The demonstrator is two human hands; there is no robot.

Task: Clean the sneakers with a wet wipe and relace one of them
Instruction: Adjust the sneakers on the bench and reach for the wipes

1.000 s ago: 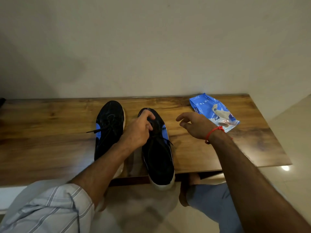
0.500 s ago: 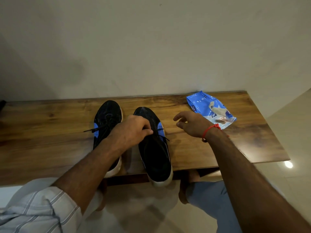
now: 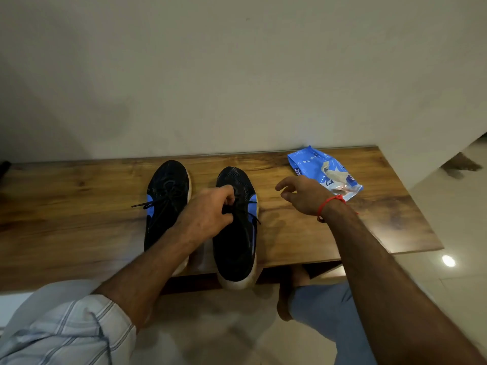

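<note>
Two black and blue sneakers sit side by side on the wooden counter (image 3: 79,219), toes toward the wall, heels over the near edge. The left hand (image 3: 208,214) rests on the right sneaker (image 3: 237,246), its fingers (image 3: 227,196) curled round the black laces (image 3: 250,216) at the tongue. The left sneaker (image 3: 164,198) lies just beside it, one lace end trailing out to the left. The right hand (image 3: 303,196), a red thread (image 3: 330,204) at its wrist, hovers over the counter right of the shoes, fingers loosely spread and holding nothing. Behind it lies a blue wet wipe pack (image 3: 322,171), a wipe poking from its opening.
</note>
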